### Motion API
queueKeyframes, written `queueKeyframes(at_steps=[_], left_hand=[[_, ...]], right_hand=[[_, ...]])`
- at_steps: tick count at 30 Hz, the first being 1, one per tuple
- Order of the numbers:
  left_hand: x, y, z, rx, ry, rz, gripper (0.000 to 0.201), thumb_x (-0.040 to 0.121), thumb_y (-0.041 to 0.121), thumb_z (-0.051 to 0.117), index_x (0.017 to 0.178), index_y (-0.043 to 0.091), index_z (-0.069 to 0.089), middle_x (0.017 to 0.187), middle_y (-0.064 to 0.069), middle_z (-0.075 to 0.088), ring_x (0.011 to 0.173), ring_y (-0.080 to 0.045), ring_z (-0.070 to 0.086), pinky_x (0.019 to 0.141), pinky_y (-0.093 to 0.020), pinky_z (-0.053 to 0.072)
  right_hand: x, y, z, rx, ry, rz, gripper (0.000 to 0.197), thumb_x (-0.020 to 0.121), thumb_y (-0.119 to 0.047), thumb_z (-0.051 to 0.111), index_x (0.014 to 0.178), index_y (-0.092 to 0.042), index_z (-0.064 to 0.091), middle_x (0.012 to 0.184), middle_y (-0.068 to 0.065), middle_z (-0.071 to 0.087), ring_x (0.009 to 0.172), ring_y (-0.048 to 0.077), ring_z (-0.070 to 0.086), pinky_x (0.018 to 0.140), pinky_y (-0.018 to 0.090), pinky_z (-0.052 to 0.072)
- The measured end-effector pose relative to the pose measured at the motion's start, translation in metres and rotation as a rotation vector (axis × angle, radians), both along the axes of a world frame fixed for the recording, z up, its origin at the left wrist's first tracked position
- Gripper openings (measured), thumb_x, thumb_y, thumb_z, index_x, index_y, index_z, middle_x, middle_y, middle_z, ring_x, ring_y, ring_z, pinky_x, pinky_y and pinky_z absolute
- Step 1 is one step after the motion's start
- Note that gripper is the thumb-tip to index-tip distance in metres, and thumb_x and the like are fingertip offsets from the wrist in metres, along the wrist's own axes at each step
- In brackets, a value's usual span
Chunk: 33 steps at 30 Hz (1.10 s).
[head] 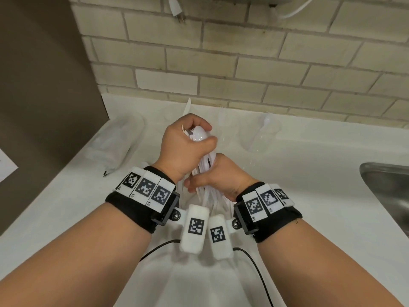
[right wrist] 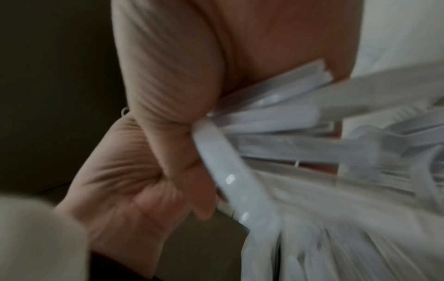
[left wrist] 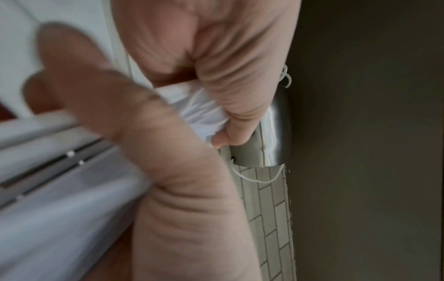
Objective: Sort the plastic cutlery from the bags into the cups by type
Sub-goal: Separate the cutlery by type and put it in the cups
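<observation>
Left hand [head: 184,144] and right hand [head: 218,177] both clench the bundle of white plastic cutlery [head: 204,167], mid-sort; next, probably spoons to the clear plastic cup [head: 262,135] at two o'clock.

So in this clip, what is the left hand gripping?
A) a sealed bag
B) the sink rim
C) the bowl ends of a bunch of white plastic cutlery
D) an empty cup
C: in the head view the left hand grips the white plastic cutlery at its bowl ends.
</observation>
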State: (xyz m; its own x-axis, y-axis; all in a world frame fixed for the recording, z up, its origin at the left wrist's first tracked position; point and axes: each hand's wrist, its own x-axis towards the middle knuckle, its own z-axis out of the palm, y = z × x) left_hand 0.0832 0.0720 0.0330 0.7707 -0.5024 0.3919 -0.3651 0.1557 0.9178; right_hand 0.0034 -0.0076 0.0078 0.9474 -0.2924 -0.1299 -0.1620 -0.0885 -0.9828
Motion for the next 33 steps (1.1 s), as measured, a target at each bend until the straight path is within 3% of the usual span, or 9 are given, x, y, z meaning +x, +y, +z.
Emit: queueKeyframes(at_steps=[3,5,8,11,16,21,26,30,33], left_hand=[[0.004,0.0,-0.003,-0.018,0.092,-0.028,0.058,0.061,0.021,0.084,0.105,0.039,0.052,0.101,0.004,0.062,0.093,-0.004,0.061,0.086,-0.026,0.051],[0.006,0.001,-0.007,-0.021,0.244,-0.152,0.089,0.051,0.032,0.089,0.122,0.042,0.037,0.118,-0.003,0.058,0.11,-0.015,0.061,0.095,-0.039,0.051],[0.004,0.009,-0.011,0.138,0.313,-0.292,0.115,0.037,0.049,0.091,0.133,0.017,0.036,0.119,-0.01,0.059,0.106,-0.027,0.063,0.086,-0.052,0.054],[-0.002,0.016,-0.01,0.267,0.319,-0.47,0.07,0.055,0.04,0.087,0.112,0.009,0.062,0.111,-0.023,0.065,0.102,-0.046,0.062,0.077,-0.066,0.051],[-0.006,0.014,-0.006,0.225,0.348,-0.383,0.018,0.088,0.02,0.065,0.101,0.009,0.071,0.107,-0.004,0.073,0.095,-0.019,0.069,0.054,-0.023,0.053],[0.0,0.008,-0.002,0.052,0.472,-0.192,0.011,0.089,0.019,0.064,0.082,0.011,0.064,0.079,-0.007,0.075,0.078,-0.019,0.071,0.071,-0.034,0.056],[0.004,0.01,-0.001,0.053,0.463,-0.35,0.007,0.083,0.012,0.068,0.087,0.011,0.063,0.079,-0.007,0.07,0.082,-0.016,0.07,0.07,-0.027,0.055],[0.004,0.017,-0.004,0.095,0.465,-0.457,0.007,0.08,0.016,0.069,0.076,0.012,0.064,0.076,-0.008,0.071,0.092,-0.025,0.068,0.084,-0.036,0.056],[0.0,0.014,-0.005,0.036,0.501,-0.362,0.021,0.088,0.012,0.063,0.068,0.008,0.057,0.061,-0.007,0.06,0.095,-0.025,0.07,0.077,-0.034,0.056]], right_hand=[[0.002,0.003,0.001,-0.032,0.013,-0.046,0.014,0.072,0.009,0.069,0.085,0.01,0.064,0.077,0.027,0.063,0.058,0.024,0.061,0.066,0.04,0.056],[0.003,0.003,0.003,0.007,-0.02,-0.069,0.011,0.075,0.01,0.065,0.083,0.003,0.064,0.074,0.019,0.061,0.052,0.019,0.057,0.056,0.034,0.052],[0.001,0.0,0.006,0.049,-0.076,-0.069,0.017,0.075,0.016,0.063,0.082,0.0,0.063,0.071,0.015,0.058,0.052,0.015,0.056,0.049,0.029,0.049],[0.0,0.005,0.008,-0.041,-0.08,0.001,0.028,0.073,0.019,0.062,0.086,-0.006,0.061,0.074,0.015,0.06,0.063,0.022,0.062,0.047,0.027,0.05],[0.005,0.01,0.006,0.07,-0.104,0.03,0.058,0.067,0.025,0.063,0.117,-0.002,0.05,0.084,0.013,0.066,0.07,0.031,0.065,0.052,0.032,0.055],[0.004,0.005,0.006,-0.089,0.072,-0.03,0.025,0.073,0.008,0.068,0.088,-0.01,0.059,0.072,0.008,0.058,0.058,0.02,0.061,0.068,0.04,0.052],[0.001,0.012,0.006,0.044,0.072,0.019,0.029,0.083,0.011,0.051,0.067,-0.011,0.043,0.048,0.001,0.035,0.035,0.012,0.034,0.043,0.026,0.037],[-0.002,0.01,0.005,0.155,0.053,0.15,0.028,0.085,0.012,0.049,0.068,-0.01,0.043,0.045,0.0,0.034,0.034,0.011,0.031,0.042,0.023,0.036],[0.001,0.011,0.005,-0.013,0.041,0.136,0.008,0.082,0.0,0.065,0.087,0.004,0.06,0.061,0.013,0.056,0.047,0.019,0.052,0.054,0.032,0.048]])
